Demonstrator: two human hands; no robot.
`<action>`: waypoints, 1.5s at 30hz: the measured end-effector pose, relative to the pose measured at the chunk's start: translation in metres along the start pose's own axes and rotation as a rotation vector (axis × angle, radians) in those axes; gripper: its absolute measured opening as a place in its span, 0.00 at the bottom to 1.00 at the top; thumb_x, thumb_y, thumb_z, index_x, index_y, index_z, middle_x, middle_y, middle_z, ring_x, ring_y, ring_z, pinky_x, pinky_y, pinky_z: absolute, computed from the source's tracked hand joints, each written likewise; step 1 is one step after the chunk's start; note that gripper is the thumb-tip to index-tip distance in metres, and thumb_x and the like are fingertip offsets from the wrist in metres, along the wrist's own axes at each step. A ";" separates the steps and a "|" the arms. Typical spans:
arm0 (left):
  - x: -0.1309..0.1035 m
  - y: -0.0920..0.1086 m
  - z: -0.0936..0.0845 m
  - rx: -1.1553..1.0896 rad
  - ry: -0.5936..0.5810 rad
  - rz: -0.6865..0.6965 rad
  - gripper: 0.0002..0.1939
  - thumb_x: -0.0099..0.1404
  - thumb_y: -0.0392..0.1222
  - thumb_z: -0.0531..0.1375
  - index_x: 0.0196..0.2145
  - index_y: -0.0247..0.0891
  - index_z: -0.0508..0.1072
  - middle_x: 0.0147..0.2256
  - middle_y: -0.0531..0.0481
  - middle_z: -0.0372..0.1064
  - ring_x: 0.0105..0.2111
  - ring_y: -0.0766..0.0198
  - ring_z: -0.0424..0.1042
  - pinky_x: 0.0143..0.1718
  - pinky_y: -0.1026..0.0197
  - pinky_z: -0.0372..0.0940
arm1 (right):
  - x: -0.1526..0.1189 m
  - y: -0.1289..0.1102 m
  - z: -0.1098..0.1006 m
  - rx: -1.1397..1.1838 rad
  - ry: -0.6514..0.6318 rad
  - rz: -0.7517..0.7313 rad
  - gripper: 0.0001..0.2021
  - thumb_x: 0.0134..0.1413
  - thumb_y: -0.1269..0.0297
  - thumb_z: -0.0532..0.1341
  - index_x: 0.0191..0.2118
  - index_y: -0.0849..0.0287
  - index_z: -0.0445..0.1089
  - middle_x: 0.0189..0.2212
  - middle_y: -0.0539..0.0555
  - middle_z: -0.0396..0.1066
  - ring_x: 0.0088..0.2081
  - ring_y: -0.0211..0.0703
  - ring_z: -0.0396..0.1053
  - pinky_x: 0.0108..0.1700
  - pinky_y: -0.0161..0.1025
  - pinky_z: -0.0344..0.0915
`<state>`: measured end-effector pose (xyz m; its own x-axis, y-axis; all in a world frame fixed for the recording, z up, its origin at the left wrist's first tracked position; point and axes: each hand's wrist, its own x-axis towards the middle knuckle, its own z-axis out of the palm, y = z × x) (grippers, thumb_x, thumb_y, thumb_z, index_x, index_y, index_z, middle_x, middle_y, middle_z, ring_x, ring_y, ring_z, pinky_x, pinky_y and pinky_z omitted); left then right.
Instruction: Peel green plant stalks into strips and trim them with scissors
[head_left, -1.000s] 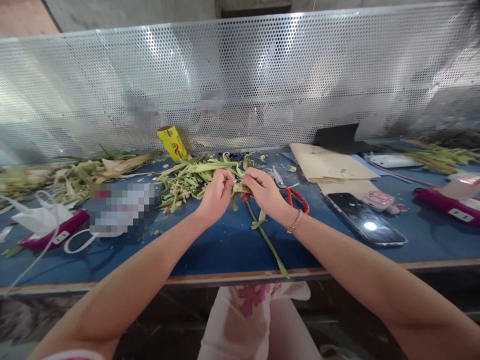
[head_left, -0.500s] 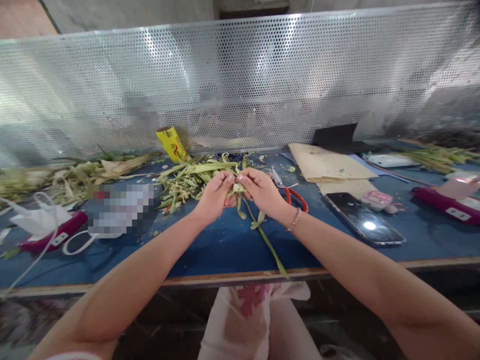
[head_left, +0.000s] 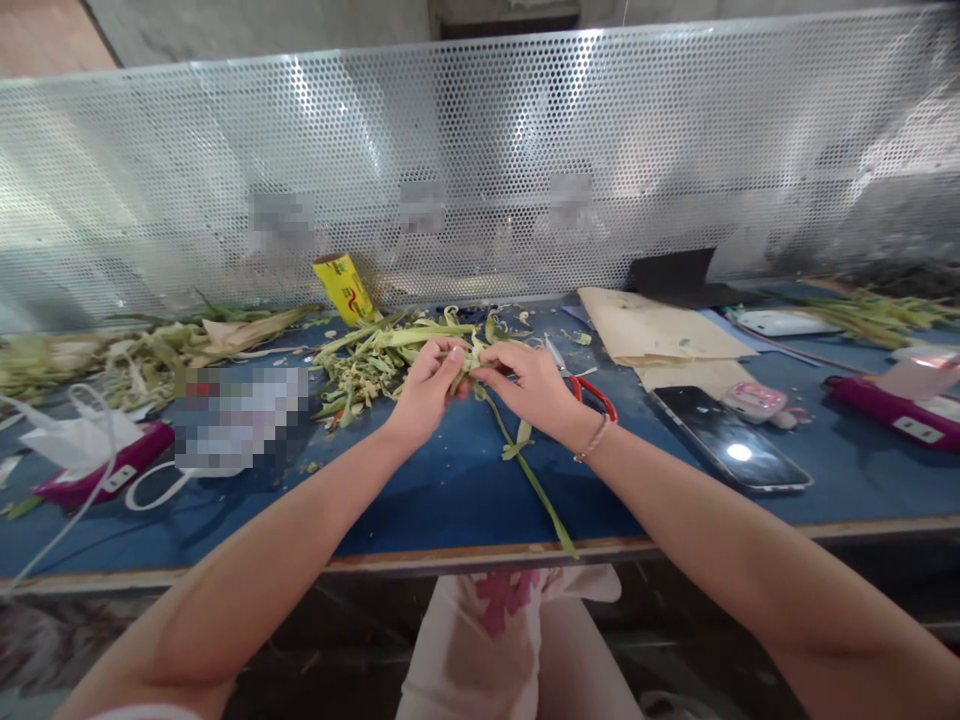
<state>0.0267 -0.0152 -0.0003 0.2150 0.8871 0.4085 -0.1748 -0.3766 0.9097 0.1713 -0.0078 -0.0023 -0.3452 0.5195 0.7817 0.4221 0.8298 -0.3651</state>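
Close together above the blue table [head_left: 450, 510], my left hand [head_left: 429, 385] and my right hand [head_left: 529, 385] both pinch a small pale green plant piece [head_left: 471, 362], partly hidden by the fingers. Its exact kind cannot be made out. Below my right hand a long green stem [head_left: 534, 480] slants down to the table's front edge, with a short leaf strip [head_left: 519, 440] by it. A heap of green stalks and leaves [head_left: 367, 370] lies just beyond my left hand. Scissors with red handles [head_left: 596, 392] rest behind my right wrist.
A phone [head_left: 724, 435], a pink case [head_left: 754, 400] and brown paper [head_left: 652, 330] lie at the right. Purple power strips [head_left: 892, 415] sit at both sides. A yellow roll [head_left: 345, 288] leans near the perforated metal screen [head_left: 480, 170]. Dry leaves [head_left: 172, 350] lie at left.
My right hand has turned, its fingers now reaching further over the plant piece from the right. The leaf strip by the stem has shifted slightly. My left hand stays nearly in place.
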 end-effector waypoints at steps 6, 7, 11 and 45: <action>0.001 -0.002 -0.001 0.059 0.065 0.029 0.08 0.58 0.43 0.55 0.26 0.37 0.61 0.17 0.57 0.59 0.18 0.74 0.59 0.22 0.68 0.56 | -0.002 0.003 0.001 -0.055 -0.011 -0.062 0.09 0.54 0.65 0.52 0.26 0.59 0.62 0.23 0.50 0.65 0.27 0.34 0.61 0.31 0.32 0.55; 0.001 -0.002 -0.001 0.082 0.073 0.047 0.08 0.58 0.43 0.55 0.26 0.37 0.61 0.18 0.58 0.59 0.18 0.74 0.59 0.22 0.67 0.56 | -0.002 0.004 0.002 -0.052 -0.020 -0.060 0.09 0.54 0.65 0.52 0.26 0.59 0.62 0.23 0.49 0.64 0.27 0.34 0.61 0.31 0.31 0.55; 0.001 -0.003 -0.001 0.078 0.088 0.094 0.09 0.59 0.43 0.53 0.25 0.37 0.59 0.16 0.59 0.52 0.16 0.75 0.53 0.20 0.69 0.52 | -0.002 0.003 0.002 -0.004 -0.083 -0.034 0.08 0.55 0.65 0.51 0.27 0.59 0.62 0.23 0.49 0.63 0.26 0.33 0.60 0.30 0.30 0.54; 0.004 0.002 -0.005 -0.027 -0.115 -0.138 0.13 0.54 0.46 0.59 0.22 0.34 0.62 0.14 0.61 0.47 0.13 0.79 0.45 0.15 0.71 0.44 | 0.003 0.011 -0.014 0.288 -0.298 0.153 0.12 0.52 0.59 0.52 0.24 0.61 0.59 0.18 0.45 0.55 0.20 0.29 0.52 0.23 0.30 0.51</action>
<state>0.0230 -0.0110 0.0023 0.3474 0.8927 0.2870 -0.1609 -0.2448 0.9561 0.1861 -0.0002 0.0030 -0.5411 0.6421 0.5431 0.2511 0.7397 -0.6243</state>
